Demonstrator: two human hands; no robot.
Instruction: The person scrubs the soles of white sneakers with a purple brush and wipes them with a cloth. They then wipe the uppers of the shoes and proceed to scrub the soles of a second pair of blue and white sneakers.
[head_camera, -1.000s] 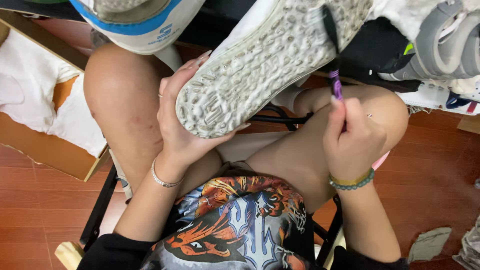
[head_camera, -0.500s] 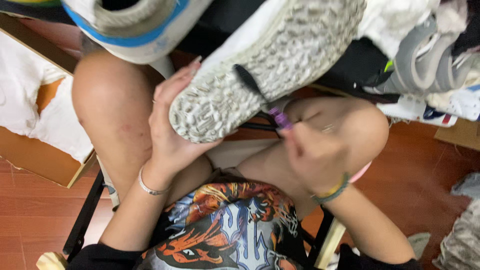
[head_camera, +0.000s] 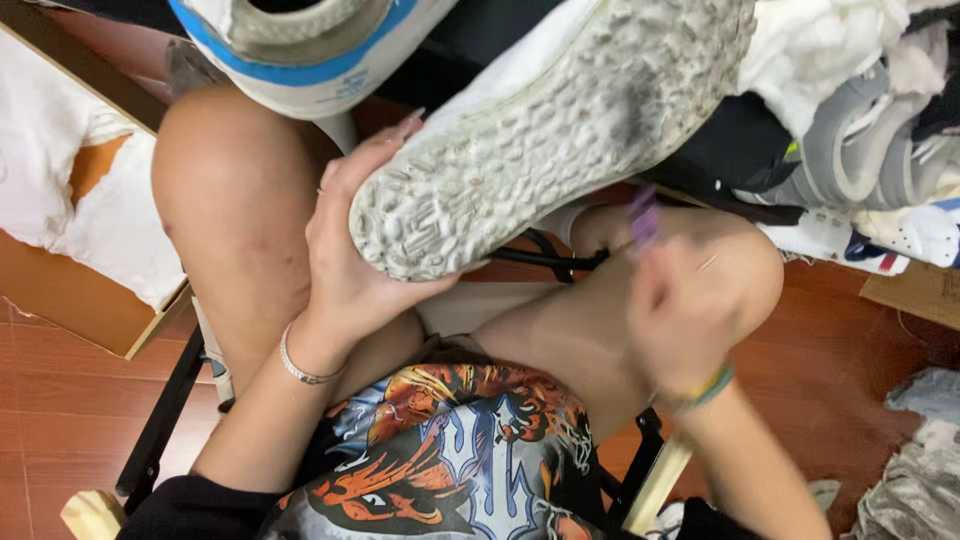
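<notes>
My left hand (head_camera: 345, 260) grips the heel end of a white shoe (head_camera: 560, 130), holding it sole-up over my lap. The knobbly grey sole is dirty, with a dark smear near its middle. My right hand (head_camera: 680, 320), blurred by motion, holds a small brush with a purple handle (head_camera: 642, 215) just below the sole, over my right knee. The brush's bristle end is too blurred to see. A silver bracelet sits on my left wrist and a green-and-yellow band on my right wrist.
A second shoe with a blue stripe (head_camera: 300, 50) lies at the top. More shoes and white cloths (head_camera: 860, 130) pile up at the right. An open cardboard box (head_camera: 80, 290) with white paper stands on the red floor to the left. I sit on a black-framed stool (head_camera: 160, 420).
My right hand swung the brush up against the sole, then pulled it back down toward my right knee. My left hand kept hold of the shoe, which now fills more of the view.
</notes>
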